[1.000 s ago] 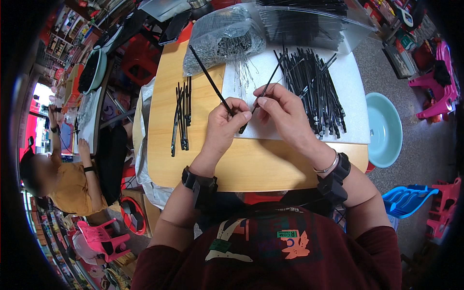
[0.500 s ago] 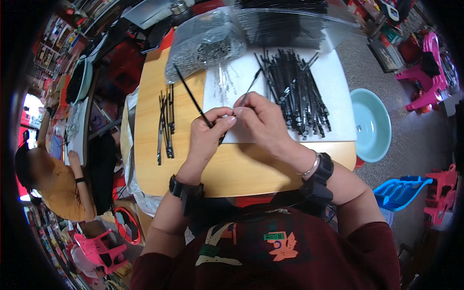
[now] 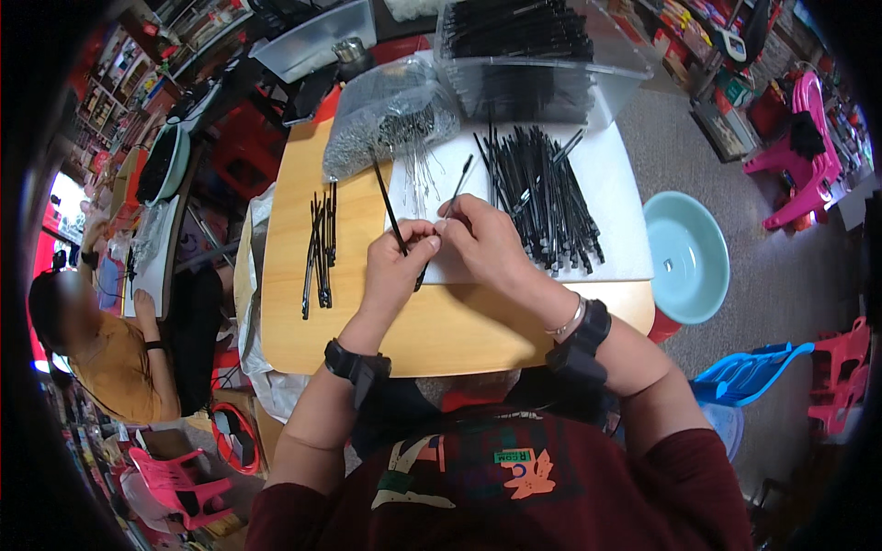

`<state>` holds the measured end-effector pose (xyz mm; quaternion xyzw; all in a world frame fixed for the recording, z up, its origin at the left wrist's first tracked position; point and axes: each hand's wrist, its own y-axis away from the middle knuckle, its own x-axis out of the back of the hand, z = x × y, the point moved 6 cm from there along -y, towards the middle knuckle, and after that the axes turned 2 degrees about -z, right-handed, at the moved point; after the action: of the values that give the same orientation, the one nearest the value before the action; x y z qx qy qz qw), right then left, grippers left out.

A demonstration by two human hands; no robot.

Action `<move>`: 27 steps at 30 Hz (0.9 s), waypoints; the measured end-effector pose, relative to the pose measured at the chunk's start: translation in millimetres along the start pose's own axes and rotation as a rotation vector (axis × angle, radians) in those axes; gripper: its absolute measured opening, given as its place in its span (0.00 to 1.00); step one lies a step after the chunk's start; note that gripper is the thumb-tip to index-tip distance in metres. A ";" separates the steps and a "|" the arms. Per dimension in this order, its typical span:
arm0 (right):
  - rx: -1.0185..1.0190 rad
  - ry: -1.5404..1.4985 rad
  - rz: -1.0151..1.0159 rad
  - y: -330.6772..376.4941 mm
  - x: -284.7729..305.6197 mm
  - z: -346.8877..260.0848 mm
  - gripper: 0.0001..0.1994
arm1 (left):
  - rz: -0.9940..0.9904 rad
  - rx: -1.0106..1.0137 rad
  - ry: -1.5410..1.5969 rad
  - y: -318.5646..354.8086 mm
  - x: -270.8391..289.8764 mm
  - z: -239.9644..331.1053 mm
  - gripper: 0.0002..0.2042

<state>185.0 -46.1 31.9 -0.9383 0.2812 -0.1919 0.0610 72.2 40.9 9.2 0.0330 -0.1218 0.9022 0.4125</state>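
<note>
Over the table's middle, my left hand pinches a thin black rod that slants up and away. My right hand is close against it, fingers closed on a slim, dark-tipped stick. The fingertips of both hands meet, hiding the parts between them. To the right, a pile of black rods lies on a white foam sheet. A smaller group of black rods rests on the wooden table at left. Thin metal wires spread out beyond my hands.
At the table's far side sit a clear plastic bag of metal wires and a clear bin full of black rods. A pale blue basin stands off the right edge. Another person sits at left beside a second table.
The whole view has shifted a little, showing more of the far bin. The rod in my left hand stands slightly steeper. My hands remain together in much the same pinch.
</note>
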 end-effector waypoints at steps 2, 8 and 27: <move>-0.014 0.134 0.005 2.9 12.6 -14.0 0.11 | 0.020 0.233 0.081 6.7 -4.6 2.2 0.05; -0.010 0.290 0.232 0.3 92.1 -21.7 0.13 | -0.128 0.416 0.202 -8.0 -44.3 20.5 0.07; -0.438 0.195 -0.008 -39.8 86.4 54.2 0.36 | -0.176 0.486 -0.009 -83.4 -105.0 -21.6 0.14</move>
<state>292.8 -60.2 19.1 -0.9073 0.3169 -0.2165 -0.1721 204.9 21.4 -12.5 0.1457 0.1003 0.8655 0.4687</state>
